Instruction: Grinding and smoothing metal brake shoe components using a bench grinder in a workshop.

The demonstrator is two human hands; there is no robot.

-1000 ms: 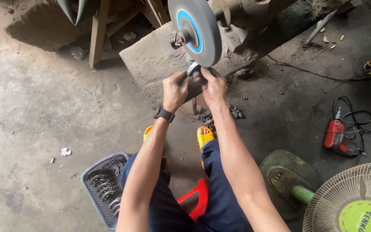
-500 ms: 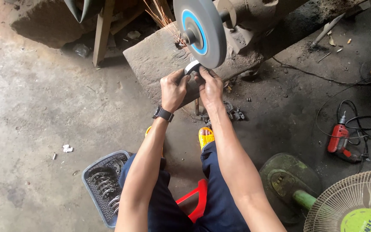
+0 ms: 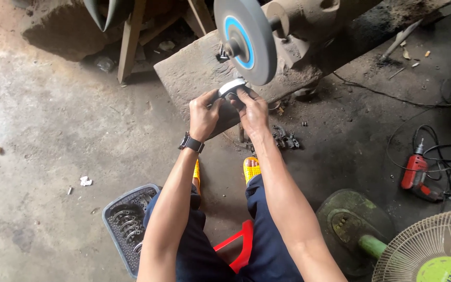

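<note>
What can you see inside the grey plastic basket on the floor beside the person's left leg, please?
The grey basket holds a pile of curved metal rings, stacked loosely against one another. Its right side is covered by the person's left arm and leg, so what lies there cannot be seen.

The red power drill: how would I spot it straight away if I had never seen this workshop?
Start at the big fan with its cream grille in the lower right corner. Just above it, on the dark concrete floor, lies the red power drill, with its black cord looped beside it. It is the only red tool lying on the floor there.
</note>
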